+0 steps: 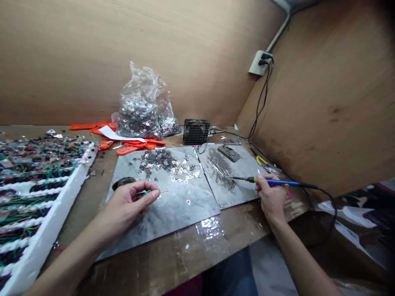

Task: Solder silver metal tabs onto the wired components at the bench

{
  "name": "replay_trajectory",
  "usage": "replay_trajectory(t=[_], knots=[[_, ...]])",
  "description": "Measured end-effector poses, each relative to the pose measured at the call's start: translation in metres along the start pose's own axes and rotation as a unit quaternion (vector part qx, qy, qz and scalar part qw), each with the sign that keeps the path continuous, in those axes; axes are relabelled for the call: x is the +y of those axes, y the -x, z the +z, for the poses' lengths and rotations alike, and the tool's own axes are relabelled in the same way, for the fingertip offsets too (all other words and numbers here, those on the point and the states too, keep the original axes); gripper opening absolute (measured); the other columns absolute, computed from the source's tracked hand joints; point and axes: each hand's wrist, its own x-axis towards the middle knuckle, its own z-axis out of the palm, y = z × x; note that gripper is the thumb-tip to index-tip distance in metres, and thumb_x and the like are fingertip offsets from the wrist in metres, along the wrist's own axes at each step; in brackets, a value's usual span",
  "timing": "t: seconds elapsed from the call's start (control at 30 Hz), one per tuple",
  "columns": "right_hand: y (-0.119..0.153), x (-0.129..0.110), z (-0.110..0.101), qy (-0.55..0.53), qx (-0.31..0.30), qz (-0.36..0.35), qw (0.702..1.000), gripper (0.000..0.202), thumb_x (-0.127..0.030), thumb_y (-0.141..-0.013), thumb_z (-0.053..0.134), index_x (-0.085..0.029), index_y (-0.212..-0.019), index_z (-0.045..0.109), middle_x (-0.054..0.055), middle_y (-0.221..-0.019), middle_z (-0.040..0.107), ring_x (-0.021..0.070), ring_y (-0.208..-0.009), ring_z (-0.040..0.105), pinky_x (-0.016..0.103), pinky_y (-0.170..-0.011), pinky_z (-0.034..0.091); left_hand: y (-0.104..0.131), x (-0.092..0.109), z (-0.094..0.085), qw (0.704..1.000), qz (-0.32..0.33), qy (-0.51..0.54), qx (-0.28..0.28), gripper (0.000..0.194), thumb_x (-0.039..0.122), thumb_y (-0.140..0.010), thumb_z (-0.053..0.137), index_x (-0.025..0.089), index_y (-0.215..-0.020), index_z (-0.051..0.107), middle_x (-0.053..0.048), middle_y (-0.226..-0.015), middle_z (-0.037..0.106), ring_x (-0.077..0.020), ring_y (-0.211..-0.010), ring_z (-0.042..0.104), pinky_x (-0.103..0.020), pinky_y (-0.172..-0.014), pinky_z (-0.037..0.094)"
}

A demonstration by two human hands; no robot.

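Note:
My left hand (135, 199) is closed in a pinch on a thin wire, whose fine end (164, 191) sticks out past the fingertips over the left grey tile (173, 213). A dark rounded part (123, 182) lies just behind that hand. Small metal pieces (160, 160) are heaped and scattered on the same tile. My right hand (271, 197) grips a blue soldering iron (274, 181). Its tip points left over the right grey tile (243, 193), near a dark residue patch and thin strands of solder (219, 166).
A foam tray (66, 205) of wired parts fills the left side. Behind stand plastic bags of metal pieces (140, 115), orange items (129, 149) and a small fan (196, 131). A grey block (228, 153) and yellow-handled tool (261, 160) lie at right. The iron's cord loops down right.

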Motion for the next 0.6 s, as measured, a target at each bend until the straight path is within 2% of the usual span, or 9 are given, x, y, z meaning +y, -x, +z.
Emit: replay_trajectory(t=[0.23,0.4,0.6], knots=[[0.005,-0.005,-0.004,0.027,-0.009,-0.037,0.999,0.038,-0.059,-0.085,0.071,-0.021,-0.088,0.067,-0.003,-0.062,0.062,0.0152,-0.055,0.058,0.026,-0.055,0.044,-0.004,-0.008,0.003,0.999,0.025,-0.029,0.003,0.039,0.06,-0.08,0.073,0.021,-0.084,0.074,0.001,-0.06,0.054,-0.0151,-0.056,0.041,-0.026,-0.05,0.028],[0.01,-0.01,-0.007,0.056,-0.016,-0.069,0.996,0.028,-0.051,-0.084,0.073,-0.022,-0.086,0.071,-0.001,-0.068,0.066,0.0177,-0.062,0.061,0.029,-0.061,0.046,-0.004,-0.007,0.008,0.996,0.055,-0.067,0.003,0.034,0.054,-0.082,0.07,0.021,-0.079,0.073,-0.003,-0.072,0.066,-0.0182,-0.066,0.053,-0.027,-0.059,0.038],[0.011,-0.013,-0.008,0.038,-0.003,-0.069,0.997,0.029,-0.051,-0.083,0.074,-0.022,-0.087,0.071,-0.001,-0.067,0.066,0.0182,-0.06,0.06,0.03,-0.059,0.045,-0.002,-0.012,0.012,0.991,0.071,-0.115,-0.007,0.029,0.047,-0.088,0.065,0.02,-0.085,0.074,-0.003,-0.077,0.071,-0.0196,-0.071,0.059,-0.029,-0.066,0.042]])
